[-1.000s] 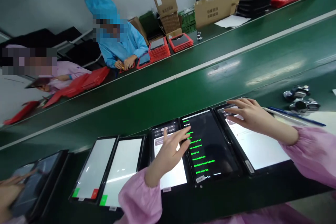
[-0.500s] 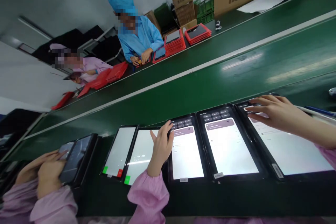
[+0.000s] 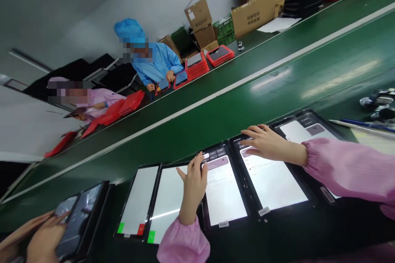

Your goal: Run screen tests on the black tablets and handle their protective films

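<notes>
The person's left hand [image 3: 195, 183] is spread over the upper left corner of the 3rd lit tablet [image 3: 225, 197], with 1 finger stuck out leftward over the 2nd lit tablet [image 3: 169, 193]. The right hand [image 3: 267, 144] is also spread, its fingers across the top of the 4th lit tablet [image 3: 274, 183]. Whether any fingertip touches glass cannot be told.

At far left, a co-worker's hands [image 3: 47, 234] are at a dark screen [image 3: 82, 213]. Next, 5 lit tablets lie in a row: the 1st lit tablet [image 3: 140, 197], white with green and red squares at its lower corners; the 2nd, white with a green square; the 3rd and 4th, with dark buttons above a white page; and the 5th lit tablet [image 3: 294, 128], partly under the right sleeve [image 3: 348, 166]. Farther right are a blue pen-like stick [image 3: 368, 125] and shiny metal items [image 3: 381, 98].

Across the green surface [image 3: 216, 119] are red covers [image 3: 131, 103], a person in blue [image 3: 162, 61], 2 stacks of red-framed tablets [image 3: 197, 72] and cardboard boxes [image 3: 199, 14].
</notes>
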{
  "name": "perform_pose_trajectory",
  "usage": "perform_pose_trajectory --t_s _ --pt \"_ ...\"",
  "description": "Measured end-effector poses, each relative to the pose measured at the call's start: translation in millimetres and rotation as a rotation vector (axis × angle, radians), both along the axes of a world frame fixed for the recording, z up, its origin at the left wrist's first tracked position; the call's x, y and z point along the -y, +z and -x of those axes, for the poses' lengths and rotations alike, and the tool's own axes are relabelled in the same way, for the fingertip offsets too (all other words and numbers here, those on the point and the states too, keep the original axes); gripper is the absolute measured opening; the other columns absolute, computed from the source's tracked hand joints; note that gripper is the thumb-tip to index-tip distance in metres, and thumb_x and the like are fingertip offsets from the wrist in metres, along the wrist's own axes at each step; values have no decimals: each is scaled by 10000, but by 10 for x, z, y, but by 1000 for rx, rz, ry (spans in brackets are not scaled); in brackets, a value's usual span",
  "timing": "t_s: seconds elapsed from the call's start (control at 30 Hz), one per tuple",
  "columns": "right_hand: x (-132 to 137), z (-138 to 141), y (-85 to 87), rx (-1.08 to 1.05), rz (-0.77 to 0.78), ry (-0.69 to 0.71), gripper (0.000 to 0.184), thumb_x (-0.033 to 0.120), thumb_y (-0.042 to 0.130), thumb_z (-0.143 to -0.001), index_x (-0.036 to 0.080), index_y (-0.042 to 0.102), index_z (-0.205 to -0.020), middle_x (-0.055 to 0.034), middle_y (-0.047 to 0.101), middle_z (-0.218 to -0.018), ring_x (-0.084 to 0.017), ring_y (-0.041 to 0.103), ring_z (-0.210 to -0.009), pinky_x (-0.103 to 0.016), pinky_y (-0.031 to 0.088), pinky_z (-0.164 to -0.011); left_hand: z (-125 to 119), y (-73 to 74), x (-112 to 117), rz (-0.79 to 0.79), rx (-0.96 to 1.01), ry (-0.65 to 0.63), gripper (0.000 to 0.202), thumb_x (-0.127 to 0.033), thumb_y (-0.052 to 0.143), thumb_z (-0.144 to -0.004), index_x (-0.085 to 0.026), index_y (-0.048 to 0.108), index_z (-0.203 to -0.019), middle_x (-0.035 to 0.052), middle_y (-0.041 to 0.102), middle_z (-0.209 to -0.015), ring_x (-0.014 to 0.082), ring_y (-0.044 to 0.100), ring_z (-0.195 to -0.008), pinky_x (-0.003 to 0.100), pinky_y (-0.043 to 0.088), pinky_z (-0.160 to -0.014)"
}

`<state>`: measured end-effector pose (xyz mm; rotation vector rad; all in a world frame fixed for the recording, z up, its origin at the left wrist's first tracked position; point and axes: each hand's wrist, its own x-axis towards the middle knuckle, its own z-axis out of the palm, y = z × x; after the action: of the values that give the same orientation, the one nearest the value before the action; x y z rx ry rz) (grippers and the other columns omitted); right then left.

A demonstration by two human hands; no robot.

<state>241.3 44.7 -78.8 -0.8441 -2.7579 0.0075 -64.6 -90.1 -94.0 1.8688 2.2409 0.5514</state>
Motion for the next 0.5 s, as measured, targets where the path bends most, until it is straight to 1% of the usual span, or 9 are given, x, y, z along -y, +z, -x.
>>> perform_pose_trajectory --t_s 0.1,0.2,0.33,0.4,0.43,0.5 --pt "-23 -48 2 5 7 -2 255 380 668 -1043 288 803 -1239 -137 705 -1411 -344 650 -1248 -497 534 -974 30 7 2 49 26 -40 460 -368 393 -1107 -281 543 -1533 144 736 -1424 327 602 -1439 890 92 -1215" --pt "-22 -43 3 -3 14 -5 242 353 672 -1034 287 803 -1227 -133 715 -1386 -340 658 -1233 -490 540 -953 19 20 -3 70 42 -48 460 -379 372 -1111 -281 540 -1528 145 724 -1444 336 585 -1453 895 60 -1212" --pt "20 34 -38 -31 15 -21 222 338 683 -1023 278 810 -1195 -128 742 -1331 -342 675 -1220 -484 552 -943 -40 30 -28 32 10 -19 439 -358 356 -1104 -268 586 -1467 150 739 -1412 328 629 -1404 876 52 -1228" --pt "49 15 -41 -50 5 -32 254 367 682 -1026 280 799 -1234 -132 719 -1392 -349 676 -1229 -495 554 -957 -43 58 -19 41 16 3 447 -369 349 -1105 -274 575 -1480 145 732 -1422 326 630 -1412 872 76 -1231" --pt "58 -39 -28 -62 -2 -38 293 395 675 -1032 283 782 -1281 -131 696 -1441 -349 674 -1238 -502 553 -972 -31 78 2 63 33 6 448 -393 361 -1105 -292 570 -1488 138 718 -1447 331 612 -1439 866 108 -1235" --pt "58 -268 26 -92 -18 -63 386 462 624 -1059 291 726 -1389 -121 648 -1518 -342 666 -1259 -514 548 -1006 18 120 88 97 77 -5 449 -468 399 -1099 -336 575 -1491 122 663 -1530 343 544 -1513 825 191 -1255"
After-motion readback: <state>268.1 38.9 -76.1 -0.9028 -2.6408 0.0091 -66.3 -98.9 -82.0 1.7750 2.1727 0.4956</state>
